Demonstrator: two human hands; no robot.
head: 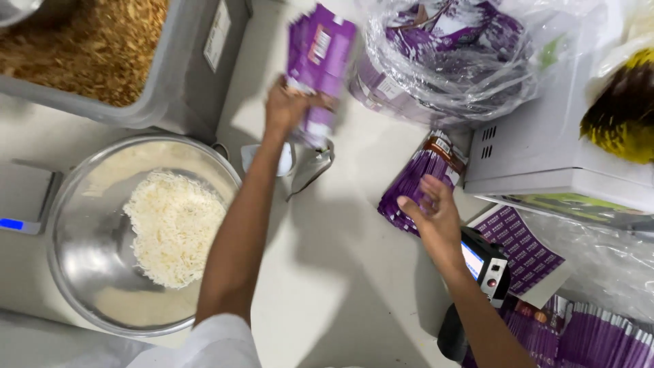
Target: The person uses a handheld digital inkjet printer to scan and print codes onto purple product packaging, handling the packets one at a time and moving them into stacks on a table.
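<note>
- Head view: left hand [285, 108] grips a purple pouch [319, 65], raised at far centre.
- Right hand [433, 217] spread wide, fingertips on the purple pouch stack [419, 178] on the worktop [340, 272].
- Steel bowl [82, 272] of white shreds, near left.

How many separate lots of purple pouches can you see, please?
4: a bunch in the left hand, a stack under the right hand, a clear bagful, a row bottom right; more may be hidden.

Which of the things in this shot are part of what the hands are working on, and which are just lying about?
In hand:
- left hand holding purple pouches
- right hand on the pouch stack
- steel bowl of white rice
- scale under the bowl

Lying about:
- grey tub of brown flakes
- plastic bag of pouches
- white box
- handheld device
</note>
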